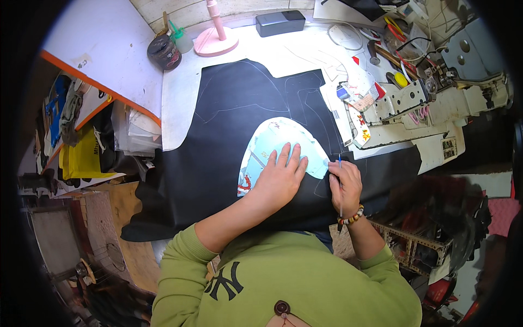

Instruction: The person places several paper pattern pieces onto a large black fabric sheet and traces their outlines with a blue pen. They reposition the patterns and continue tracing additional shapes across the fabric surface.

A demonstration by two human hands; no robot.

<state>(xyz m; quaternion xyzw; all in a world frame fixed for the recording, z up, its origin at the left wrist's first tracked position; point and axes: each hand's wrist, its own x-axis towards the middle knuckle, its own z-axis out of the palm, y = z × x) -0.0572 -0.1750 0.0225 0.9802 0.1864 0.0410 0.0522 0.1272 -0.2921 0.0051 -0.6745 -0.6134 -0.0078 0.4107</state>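
Note:
A light blue pattern piece point(267, 139) with a rounded top and white edges lies on a large sheet of black material point(218, 131). My left hand point(282, 173) presses flat on the pattern piece, fingers stretched and somewhat apart. Beside its right edge, my right hand point(345, 184) is closed around a slim pen point(340, 159), with the fingertips close to the pattern's corner. Where exactly the pen's tip touches is too small to tell. Thin pale outlines run across the black sheet, above and to the right of the pattern piece.
White paper pieces point(339, 111) and a sewing machine point(425, 103) stand at the right, with scattered tools behind. At the back are a dark jar point(164, 52), a green-topped bottle point(180, 38), a pink stand point(217, 43) and a black box point(280, 23). An orange-edged shelf point(103, 90) borders the left.

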